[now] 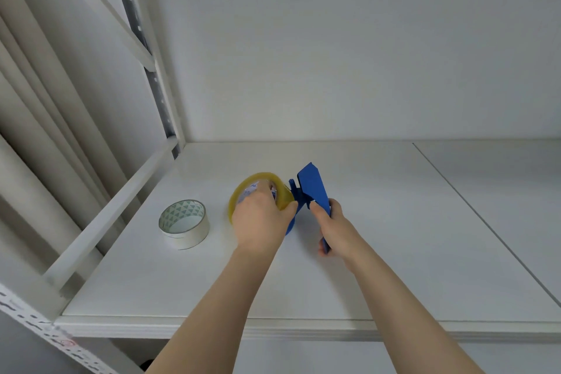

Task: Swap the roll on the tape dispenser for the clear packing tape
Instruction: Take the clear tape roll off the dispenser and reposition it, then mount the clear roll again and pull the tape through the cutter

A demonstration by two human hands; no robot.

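- Shelf (394, 252) edge nearest, both forearms reaching in over it.
- R hand (334, 228) closed round blue tape dispenser (312, 188) handle.
- L hand (261, 215) fingers wrapped on clear packing tape (239, 194), roll touching dispenser's left side.
- White roll (184, 223) lies flat, left of them, apart.

On a white shelf board (379, 237), the left hand (261, 218) grips a yellowish see-through roll of packing tape (261, 181), with fingers inside its hole. The roll sits right against a blue plastic tape dispenser (312, 187). The right hand (332, 228) wraps around the dispenser's handle. A white roll of tape with green triangles inside (184, 223) lies flat nearby on the left.
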